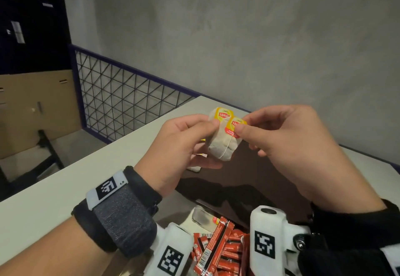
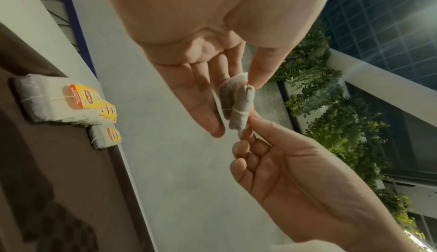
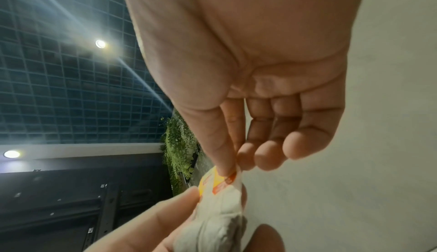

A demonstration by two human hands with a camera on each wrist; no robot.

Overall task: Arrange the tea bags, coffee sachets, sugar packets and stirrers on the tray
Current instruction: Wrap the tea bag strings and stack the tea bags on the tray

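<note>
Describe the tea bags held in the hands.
Two tea bags, off-white soft paper pouches, each with a string and a yellow and red Lipton tag, are held together in the air above the dark tray. The left hand pinches one side; the right hand pinches the front tag.

a grey wall, mesh railing and cardboard box.

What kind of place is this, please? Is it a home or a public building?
Probably a café or office pantry in a commercial building, not a home: a grid ceiling with spotlights, a wall of hanging plants, and bulk red sachets by the tea bags in both hands.
</note>
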